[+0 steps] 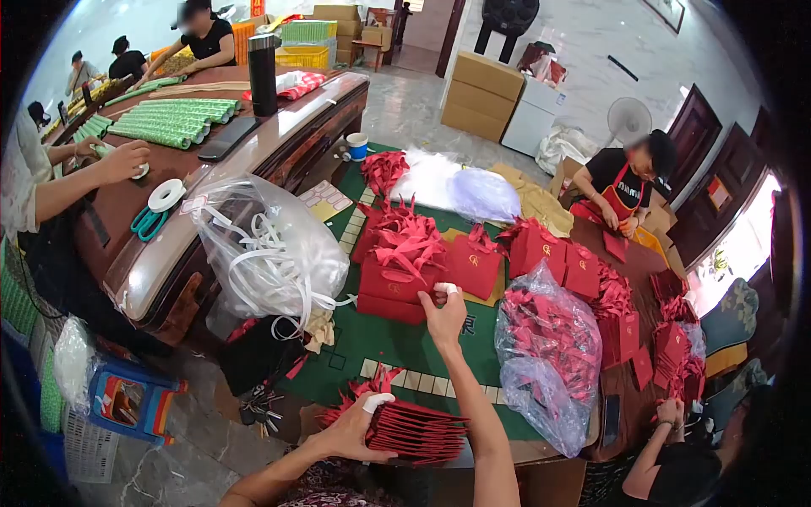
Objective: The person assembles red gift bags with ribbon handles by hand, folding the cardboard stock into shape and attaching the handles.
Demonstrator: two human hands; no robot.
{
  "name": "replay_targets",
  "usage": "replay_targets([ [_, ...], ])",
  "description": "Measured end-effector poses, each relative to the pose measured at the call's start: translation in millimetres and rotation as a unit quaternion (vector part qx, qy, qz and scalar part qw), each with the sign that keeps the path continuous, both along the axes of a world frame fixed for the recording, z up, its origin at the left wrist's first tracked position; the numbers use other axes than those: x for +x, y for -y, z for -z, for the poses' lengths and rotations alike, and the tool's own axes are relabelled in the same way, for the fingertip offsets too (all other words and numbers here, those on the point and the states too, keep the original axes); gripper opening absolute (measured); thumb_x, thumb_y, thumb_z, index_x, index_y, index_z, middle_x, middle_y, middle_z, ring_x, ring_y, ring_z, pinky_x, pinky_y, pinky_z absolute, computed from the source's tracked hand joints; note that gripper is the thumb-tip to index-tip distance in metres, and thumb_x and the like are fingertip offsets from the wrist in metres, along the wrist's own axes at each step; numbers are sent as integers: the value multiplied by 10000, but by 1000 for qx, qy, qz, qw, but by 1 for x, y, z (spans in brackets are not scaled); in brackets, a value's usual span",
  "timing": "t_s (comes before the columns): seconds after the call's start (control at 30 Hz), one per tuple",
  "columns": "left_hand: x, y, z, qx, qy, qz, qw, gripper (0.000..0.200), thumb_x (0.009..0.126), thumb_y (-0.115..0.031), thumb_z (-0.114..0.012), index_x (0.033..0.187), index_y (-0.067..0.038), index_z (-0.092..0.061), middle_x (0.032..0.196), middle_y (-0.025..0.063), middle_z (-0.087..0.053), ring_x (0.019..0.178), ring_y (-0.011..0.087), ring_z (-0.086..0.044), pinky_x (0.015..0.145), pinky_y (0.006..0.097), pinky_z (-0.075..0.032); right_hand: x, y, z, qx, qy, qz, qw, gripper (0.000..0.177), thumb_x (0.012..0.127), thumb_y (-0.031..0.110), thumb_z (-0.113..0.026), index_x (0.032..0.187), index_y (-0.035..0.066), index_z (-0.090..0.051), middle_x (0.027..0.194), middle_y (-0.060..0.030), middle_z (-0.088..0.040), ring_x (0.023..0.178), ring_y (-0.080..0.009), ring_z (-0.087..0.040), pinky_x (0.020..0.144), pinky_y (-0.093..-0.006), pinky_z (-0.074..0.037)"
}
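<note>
My left hand (359, 431) is wrapped round the left end of a thick stack of red paper gift bags (418, 433) with ribbon handles, held at the table's near edge. A fingertip on it has a white covering. Further forward, my right hand (443, 313) pinches the right edge of a red gift bag (393, 291) at the front of an upright bunch, thumb on the near face. White covers a fingertip here too. Red ribbons (405, 241) spill over the top of that bunch. Beside it stands another red bag (471, 266) with a gold emblem.
A clear plastic sack of red ribboned pieces (549, 346) lies on the right, a bag of white ribbon (270, 245) on the left. Pale tiles (431, 383) line the green tabletop (338, 372). A co-worker (621, 186) handles a red bag across the table; others sit around.
</note>
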State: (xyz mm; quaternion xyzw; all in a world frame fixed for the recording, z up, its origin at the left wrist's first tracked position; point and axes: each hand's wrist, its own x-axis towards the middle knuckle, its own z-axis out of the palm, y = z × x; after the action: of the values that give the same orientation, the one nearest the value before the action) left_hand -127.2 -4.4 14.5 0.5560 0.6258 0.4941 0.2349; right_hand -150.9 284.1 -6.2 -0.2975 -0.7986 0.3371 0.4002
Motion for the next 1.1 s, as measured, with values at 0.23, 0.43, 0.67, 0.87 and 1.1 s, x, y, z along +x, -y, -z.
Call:
replay_targets([
  [0.23, 1, 1, -3, -13, 13, -3, 1000, 1005, 623, -384, -909, 1382, -43, -344, 1194, 194, -469, 1117, 332, -515, 968, 406, -411, 8, 5, 4, -14, -51, -53, 997, 286, 803, 208, -787, 908, 25, -593, 839, -62, -614, 782, -168, -588, 739, -317, -482],
  [0.43, 2, 2, -2, -8, 9, -7, 1000, 1006, 620, -372, -909, 1382, -40, -341, 1205, 198, -462, 1139, 340, -506, 986, 405, -407, 17, 12, -21, 95, -90, -81, 988, 238, 815, 159, -766, 906, 34, -586, 785, -66, -586, 707, -167, -561, 670, -300, -457],
  [0.67, 3, 2, -5, -11, 9, -5, 1000, 979, 634, -369, -900, 1371, -36, -349, 1205, 198, -452, 1144, 339, -496, 1003, 408, -402, 29, 34, -106, 46, 28, -235, 971, 165, 824, 105, -710, 908, 30, -589, 828, -97, -593, 698, -218, -604, 659, -351, -491],
  [0.87, 3, 1, -9, 5, 12, -6, 1000, 906, 659, -350, -869, 1344, -24, -375, 1192, 209, -460, 1125, 371, -482, 1003, 422, -393, 43, 51, -113, 259, 213, -285, 898, 148, 787, 91, -672, 906, 63, -590, 838, -135, -582, 794, -353, -624, 689, -446, -495],
  [1.1, 3, 1, -3, 21, 1, -5, 1000, 925, 661, -355, -869, 1358, -25, -359, 1210, 218, -455, 1132, 377, -483, 1010, 425, -391, 71, 55, -121, 200, 224, -312, 901, 142, 806, 91, -694, 903, 44, -602, 846, -128, -602, 747, -334, -637, 677, -409, -507],
])
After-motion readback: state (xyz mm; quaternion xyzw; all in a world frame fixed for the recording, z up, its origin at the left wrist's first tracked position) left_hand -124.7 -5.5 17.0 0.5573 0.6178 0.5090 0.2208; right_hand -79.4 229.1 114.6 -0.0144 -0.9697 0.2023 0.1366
